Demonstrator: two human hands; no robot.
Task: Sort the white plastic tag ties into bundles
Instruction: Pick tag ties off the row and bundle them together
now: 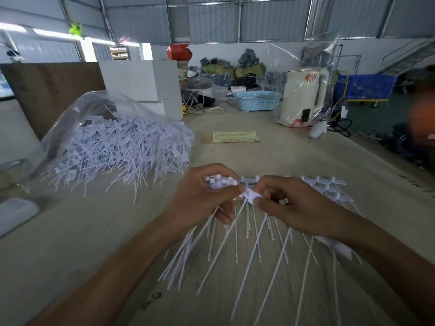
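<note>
left hand point(207, 196) gripping ties point(217, 182), right hand point(289, 203) pinching tag point(253, 196)

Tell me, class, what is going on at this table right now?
A person is sorting white plastic tag ties by hand. The left hand grips a gathered bunch of tie heads, while the right hand pinches one tie's flat white tag beside it. More ties hang joined on a white plastic strip, their thin tails fanned over the wooden table. A clear plastic bag of loose ties lies to the left, not yet sorted.
</note>
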